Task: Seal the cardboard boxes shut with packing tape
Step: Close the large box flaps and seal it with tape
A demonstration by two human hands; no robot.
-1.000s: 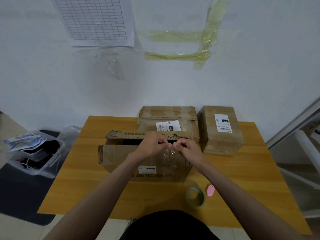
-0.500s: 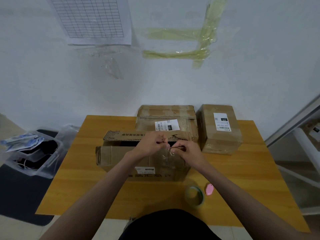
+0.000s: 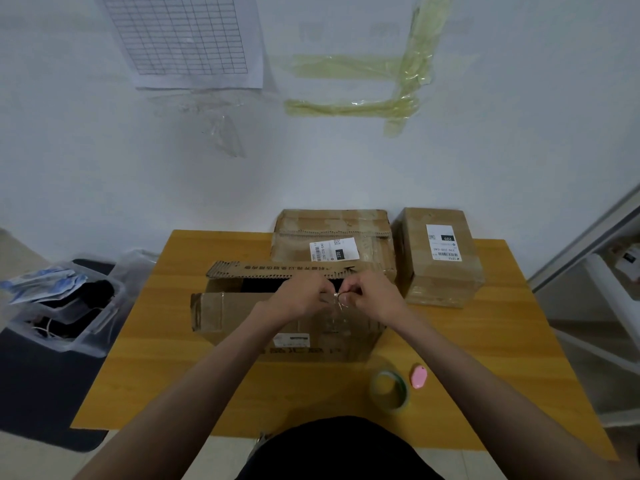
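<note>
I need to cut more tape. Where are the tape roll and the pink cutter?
tape roll point(image 3: 390, 390): head view, on its near rim.
pink cutter point(image 3: 419, 376): head view, middle of its body.

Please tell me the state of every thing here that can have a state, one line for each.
Near brown cardboard box: open, far flap raised.
Rear wide cardboard box: closed, taped.
Small labelled cardboard box: closed, taped.
Green-edged clear tape roll: lying flat on the wooden table.
Left hand: pinching clear tape.
Right hand: pinching it too.
Clear plastic bin: lidless.

Three boxes point(image 3: 291, 317) point(image 3: 334, 237) point(image 3: 438, 258) — one tape roll point(image 3: 389, 391)
</note>
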